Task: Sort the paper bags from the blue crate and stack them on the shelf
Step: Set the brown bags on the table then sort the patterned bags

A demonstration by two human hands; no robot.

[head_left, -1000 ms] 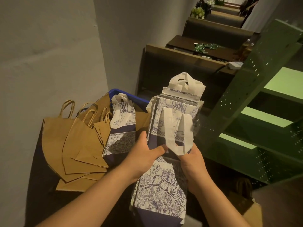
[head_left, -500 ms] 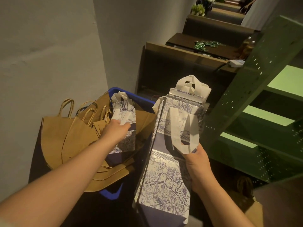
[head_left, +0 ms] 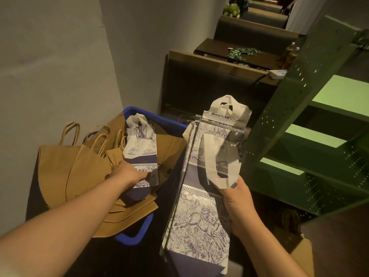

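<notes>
Printed blue-and-white bags [head_left: 201, 206] pinched in the right hand [head_left: 239, 204] could fan and slip while the left hand [head_left: 129, 174] grips another printed bag [head_left: 141, 152] in the blue crate [head_left: 167, 124].

No legible text anywhere

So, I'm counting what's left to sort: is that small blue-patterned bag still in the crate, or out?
In. The small patterned bag lies on brown bags inside the blue crate, left hand on it.
</notes>
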